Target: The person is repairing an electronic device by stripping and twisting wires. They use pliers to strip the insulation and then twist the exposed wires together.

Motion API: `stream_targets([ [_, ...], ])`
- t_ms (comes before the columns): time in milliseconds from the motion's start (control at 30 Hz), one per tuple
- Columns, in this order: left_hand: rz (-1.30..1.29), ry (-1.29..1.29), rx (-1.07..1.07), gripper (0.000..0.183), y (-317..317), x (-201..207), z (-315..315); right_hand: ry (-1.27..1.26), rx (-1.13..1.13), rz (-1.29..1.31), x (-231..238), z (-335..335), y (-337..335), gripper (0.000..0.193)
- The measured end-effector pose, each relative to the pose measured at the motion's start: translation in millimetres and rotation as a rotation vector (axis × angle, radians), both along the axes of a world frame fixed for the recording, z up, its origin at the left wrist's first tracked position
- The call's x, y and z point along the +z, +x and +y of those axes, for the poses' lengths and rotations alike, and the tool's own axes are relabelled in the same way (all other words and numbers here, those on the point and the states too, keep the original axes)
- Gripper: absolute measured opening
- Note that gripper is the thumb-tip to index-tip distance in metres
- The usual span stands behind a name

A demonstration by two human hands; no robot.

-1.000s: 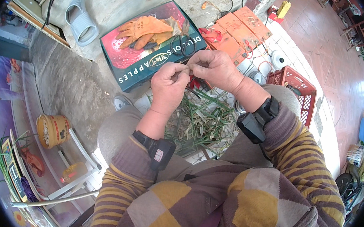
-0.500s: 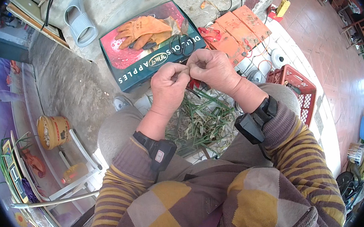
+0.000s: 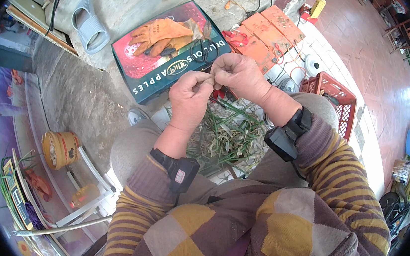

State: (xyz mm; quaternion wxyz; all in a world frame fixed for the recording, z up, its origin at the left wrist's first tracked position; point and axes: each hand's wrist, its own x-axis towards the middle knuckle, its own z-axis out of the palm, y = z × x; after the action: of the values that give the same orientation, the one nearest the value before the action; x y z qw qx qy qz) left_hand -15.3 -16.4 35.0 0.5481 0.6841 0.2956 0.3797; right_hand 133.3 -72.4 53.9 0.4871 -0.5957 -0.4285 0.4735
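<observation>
My left hand (image 3: 191,96) and my right hand (image 3: 242,79) meet fingertip to fingertip, both pinched closed. Whatever lies between the fingertips is too small and hidden to name. Just past them is a dark green and red cardboard box (image 3: 142,87), its printed top facing up. Orange work gloves (image 3: 161,34) lie on that box, with dark-handled scissors (image 3: 204,51) beside them. Below my hands, between my knees, spreads a loose heap of green leaves and dry stalks (image 3: 229,135).
Orange-red boxes (image 3: 270,32) stand beyond my right hand, with cords near them. A red plastic crate (image 3: 340,102) sits by my right knee. To the left are a grey slipper (image 3: 92,25), a yellow-brown tub (image 3: 59,149) and a white frame (image 3: 89,206).
Both hands stay nearly in place. The fingers of my right hand have shifted slightly against those of my left.
</observation>
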Motion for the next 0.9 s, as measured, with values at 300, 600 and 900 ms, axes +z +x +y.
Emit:
stream_targets([
  [300, -0.026, -0.071, 0.009, 0.004, -2, -1, 2, 0.176, 0.051, -0.114, -7, 1, 1, 0.009],
  [600, 0.085, 0.129, -0.001, 0.003, -2, -1, 2, 0.224, 0.094, -0.432, 4, -2, 1, 0.008],
  [900, 0.021, 0.030, -0.068, 0.004, -4, 3, 2, 0.235, 0.010, -0.149, -6, 0, -2, 0.006],
])
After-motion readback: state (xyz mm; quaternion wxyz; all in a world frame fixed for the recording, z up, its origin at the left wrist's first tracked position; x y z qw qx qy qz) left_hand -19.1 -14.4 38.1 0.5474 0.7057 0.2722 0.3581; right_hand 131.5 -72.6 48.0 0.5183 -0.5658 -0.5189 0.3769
